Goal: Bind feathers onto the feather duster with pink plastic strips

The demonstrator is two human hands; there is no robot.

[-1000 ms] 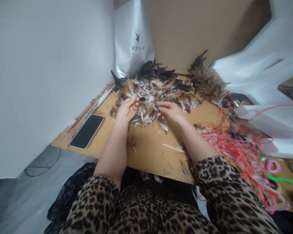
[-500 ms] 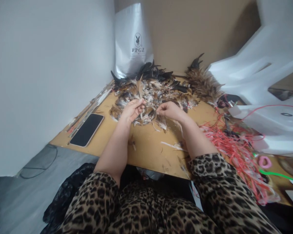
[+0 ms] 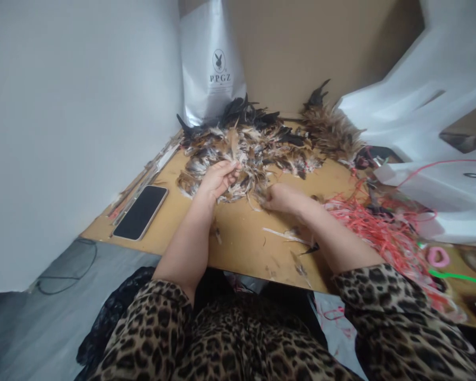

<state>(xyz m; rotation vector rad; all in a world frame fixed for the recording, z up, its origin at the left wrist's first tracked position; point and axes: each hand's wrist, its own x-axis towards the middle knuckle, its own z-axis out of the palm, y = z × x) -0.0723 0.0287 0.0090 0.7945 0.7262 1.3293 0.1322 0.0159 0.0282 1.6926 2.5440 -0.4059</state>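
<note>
Nearest the camera are leopard-print sleeves, with both bare forearms reaching out over the brown counter (image 3: 238,248). A few stray feathers (image 3: 285,234) lie loose on the counter between the arms. The right hand (image 3: 282,198) rests low at the near edge of the feather pile (image 3: 254,151), its fingers curled in on some feathers there (how firmly it grips cannot be told). The left hand (image 3: 217,178) is a little farther in and raised, fingers pinched on a small tuft of feathers (image 3: 233,147) that stands upright above the pile. To the left lies a dark phone (image 3: 141,212), face up, near the counter edge. To the right sprawls a tangle of red string (image 3: 381,233), with a pink ring (image 3: 438,257) beside it. Beyond the pile a silver bag (image 3: 211,63) leans upright in the corner, and white bags (image 3: 432,106) are heaped at the far right.
</note>
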